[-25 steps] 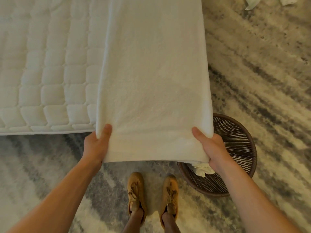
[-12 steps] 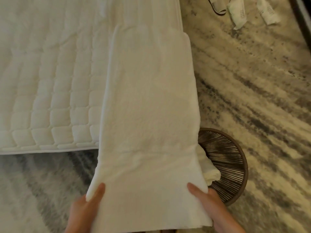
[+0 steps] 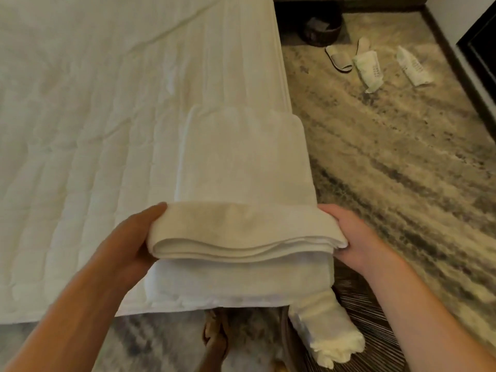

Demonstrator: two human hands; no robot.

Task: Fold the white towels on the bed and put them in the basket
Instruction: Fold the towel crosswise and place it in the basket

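Left hand (image 3: 128,237) and right hand (image 3: 357,237) grip the white towel (image 3: 241,162) at either end of its near edge, thumbs on top, with the layered edge raised above the part lying flat. The towel runs along the right margin of the bed (image 3: 94,130), from centre toward 6 o'clock. Judged stage: lengthwise fold made, crosswise fold under way. At 5 o'clock the basket (image 3: 349,296) already holds one folded towel (image 3: 327,336). Remaining, by judgement: finish this fold and place the towel in the basket. No other loose towel shows on the bed.
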